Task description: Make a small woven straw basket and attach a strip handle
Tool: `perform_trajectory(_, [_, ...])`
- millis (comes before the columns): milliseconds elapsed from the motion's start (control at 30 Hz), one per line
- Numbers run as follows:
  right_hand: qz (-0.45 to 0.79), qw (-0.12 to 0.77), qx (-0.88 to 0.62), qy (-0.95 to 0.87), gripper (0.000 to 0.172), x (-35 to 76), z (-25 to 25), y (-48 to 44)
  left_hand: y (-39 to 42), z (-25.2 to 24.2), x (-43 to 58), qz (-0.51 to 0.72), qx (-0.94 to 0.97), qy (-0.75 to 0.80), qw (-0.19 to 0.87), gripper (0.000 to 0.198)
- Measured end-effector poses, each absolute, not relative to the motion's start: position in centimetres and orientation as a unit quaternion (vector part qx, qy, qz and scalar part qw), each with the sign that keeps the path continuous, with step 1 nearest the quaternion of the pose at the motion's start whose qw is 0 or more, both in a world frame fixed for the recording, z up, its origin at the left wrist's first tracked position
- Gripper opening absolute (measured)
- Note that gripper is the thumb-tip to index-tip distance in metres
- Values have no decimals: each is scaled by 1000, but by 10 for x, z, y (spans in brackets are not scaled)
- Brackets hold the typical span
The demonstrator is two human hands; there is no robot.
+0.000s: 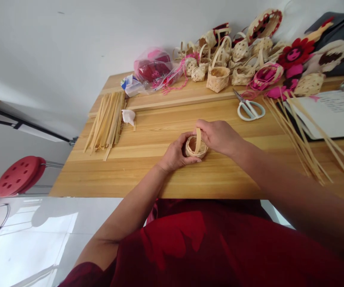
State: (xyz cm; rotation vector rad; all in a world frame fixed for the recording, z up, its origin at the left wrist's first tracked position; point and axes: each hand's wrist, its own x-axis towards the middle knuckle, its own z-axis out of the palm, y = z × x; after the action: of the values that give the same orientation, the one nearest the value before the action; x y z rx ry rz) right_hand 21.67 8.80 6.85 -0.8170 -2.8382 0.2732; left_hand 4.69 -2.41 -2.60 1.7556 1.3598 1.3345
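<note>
A small round woven basket (201, 150) is held just above or on the wooden table (148, 171), near its front edge. My left hand (176, 154) wraps round the basket's left side, thumb along the near rim. A pale flat strip (198, 140) arches over the basket's opening like a handle. The fingers of my right hand (216, 134) pinch the strip's far end at the rim; the fingertips are partly hidden behind it. White-handled scissors (251, 110) lie beyond my right hand.
Flat strips (107, 119) are bundled at the left. Loose thin strips (306, 139) lie across an open notebook (339, 113) at the right. Several small woven baskets (218, 79) and a plastic bag (155, 69) line the back. A red stool (18, 175) stands left of the table.
</note>
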Motion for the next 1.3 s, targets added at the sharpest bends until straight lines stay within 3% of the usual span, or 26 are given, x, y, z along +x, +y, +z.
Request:
perform_trajectory(333, [144,162,-276,-936,21,223,47,93,-23,-27,50,510,642,510,259,101])
perform_trajectory(500, [190,216,-241,-927,18,231,41,95,-22,-29,51,519,642,495,271,114])
perform_trajectory(767, [313,304,-244,-866,16,247,41,79,-26,-28,53,537,664,503,132,107])
perform_trajectory(1100, [166,436,-168,-868,21,253,51,47,-29,-18,66,546,684,481,-37,96])
perform_trajectory(1300, [148,458,-160,-862,23,256,58,34,-33,-18,68,547,670,489,-111,85])
